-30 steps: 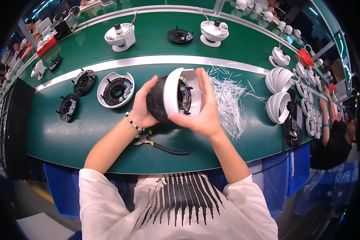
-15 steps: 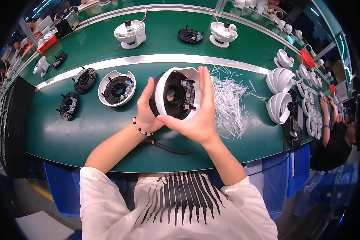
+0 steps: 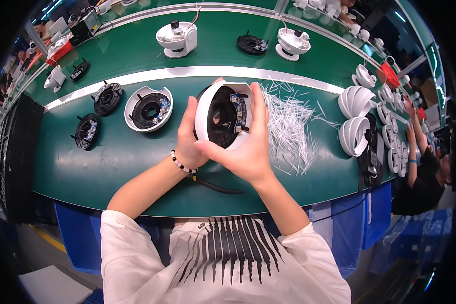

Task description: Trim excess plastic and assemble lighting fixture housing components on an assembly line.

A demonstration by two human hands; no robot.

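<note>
Held part: a round white camera housing with a black inner ring and small circuit boards, lifted clear of the green workbench and tilted so its open face looks up at the person, above the middle of the bench's near half.
Left hand: cupped round the housing's left and back side, thumb up along the rim; a bead bracelet sits at the wrist.
Right hand: wrapped under and along the right rim, fingers stretched up the edge, thumb across the lower rim; both hands are closed on the housing.
Drop risk: the hold is on the smooth rim only, so a slip while turning it could likely let it fall onto the bench.
Board risk: fingertips lie just beside the exposed circuit boards; pressing there could smear or bend a component.
Tie clutter: the heap of white plastic strips lies just right of the hands, and loose pieces could catch in the open housing if it is set down there.
Cable: a black cable runs near the bench's front edge beneath the wrists and may snag a forearm.
Neighbour part: a second white housing rests to the left, near enough to be knocked.
</note>
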